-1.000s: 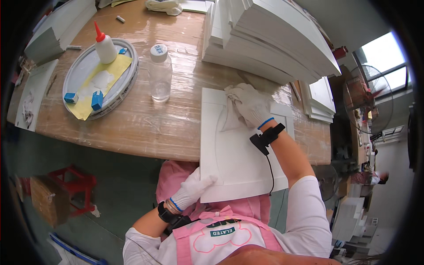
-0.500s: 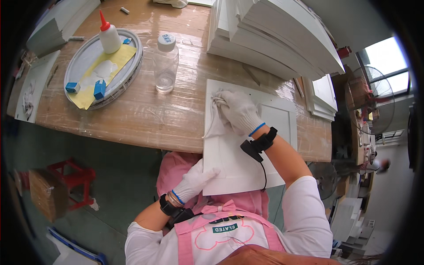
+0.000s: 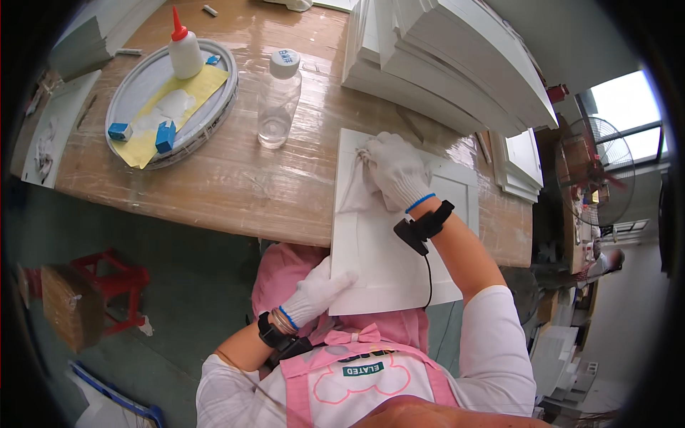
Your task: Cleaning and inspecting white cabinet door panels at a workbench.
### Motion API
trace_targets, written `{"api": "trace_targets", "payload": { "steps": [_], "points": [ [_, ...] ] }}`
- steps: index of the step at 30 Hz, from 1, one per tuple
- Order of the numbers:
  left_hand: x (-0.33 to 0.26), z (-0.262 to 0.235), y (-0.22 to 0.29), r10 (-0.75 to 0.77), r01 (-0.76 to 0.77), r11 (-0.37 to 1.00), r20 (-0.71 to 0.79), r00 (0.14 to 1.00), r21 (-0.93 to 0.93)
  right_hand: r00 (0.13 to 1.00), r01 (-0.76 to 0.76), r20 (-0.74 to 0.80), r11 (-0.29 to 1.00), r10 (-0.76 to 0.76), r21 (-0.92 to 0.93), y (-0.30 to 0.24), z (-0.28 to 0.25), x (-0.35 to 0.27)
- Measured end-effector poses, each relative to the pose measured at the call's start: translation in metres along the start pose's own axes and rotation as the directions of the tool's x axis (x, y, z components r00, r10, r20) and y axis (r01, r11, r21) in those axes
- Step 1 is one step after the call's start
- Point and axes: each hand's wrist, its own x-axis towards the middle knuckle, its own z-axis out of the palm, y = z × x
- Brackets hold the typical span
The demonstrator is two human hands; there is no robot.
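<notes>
A white framed panel [image 3: 399, 260] lies partly on the table, its near end reaching over the edge above my lap. My right hand [image 3: 396, 171], in a white knit glove, is closed on a white cloth [image 3: 360, 191] and presses it to the panel's upper left part. Some of the cloth is hidden under the fingers. At the panel's near left corner, my gloved left hand [image 3: 317, 291] grips the edge, with the thumb on top and the other fingers out of sight below.
Left on the table, a round lid [image 3: 230, 89] bears a red-tipped squeeze bottle [image 3: 185, 57], yellow sandpaper-like sheet [image 3: 143, 148] and blue blocks [image 3: 165, 136]. A see-through bottle [image 3: 277, 107] stands nearby. Stacked white panels [image 3: 442, 64] rise behind. A red stool [image 3: 118, 285] is on the floor.
My right hand and the cloth have shifted a little on the panel, and the wrist has turned slightly. My left hand keeps its grip. The whole view has tilted a bit.
</notes>
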Motion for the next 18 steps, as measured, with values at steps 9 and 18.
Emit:
{"api": "trace_targets", "payload": {
  "steps": [9,18],
  "points": [
    [-0.001,0.002,0.008,-0.012,0.012,0.992,-0.008,1.000,0.126,0.986,0.167,0.007,0.986,-0.167,-0.008,-0.021,0.015,0.002],
    [0.000,0.002,-0.005,0.080,-0.079,0.997,-0.028,0.996,0.026,0.991,0.112,0.054,0.987,-0.119,0.111,-0.031,0.008,0.015]
  ]
}}
